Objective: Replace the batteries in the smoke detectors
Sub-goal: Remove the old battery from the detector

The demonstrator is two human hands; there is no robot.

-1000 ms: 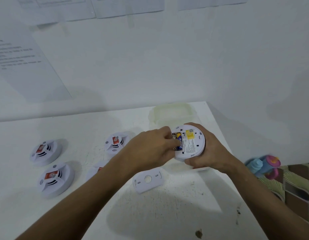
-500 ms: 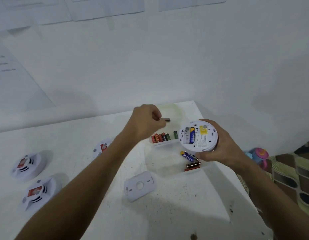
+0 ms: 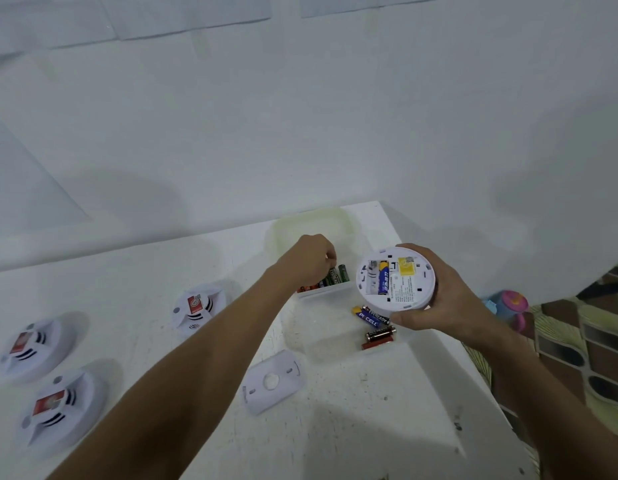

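White plastic is lying nearest me: the detached mounting plate (image 3: 272, 382) is resting flat on the table (image 3: 352, 441), with bare tabletop around it for setting things down. To my left, three smoke detectors (image 3: 199, 309) are sitting face up, well apart; I cannot tell whether they are done. My right hand (image 3: 439, 299) is gripping the open smoke detector (image 3: 394, 278) from behind, back side tilted toward me, just above the clear tray (image 3: 321, 341). One blue battery (image 3: 384, 277) is sitting in its bay, and the slot beside it is looking empty, so I am judging this unit as partway through. Loose batteries (image 3: 371, 317) are lying in the tray's near compartment. Farther back, my left hand (image 3: 309, 261) is reaching into the row of batteries (image 3: 331, 278), fingers curled down; whether they are pinching one I cannot tell. Beyond it the tray lid (image 3: 314, 223) is lying near the wall, and the table's right edge is running close beside my right wrist.
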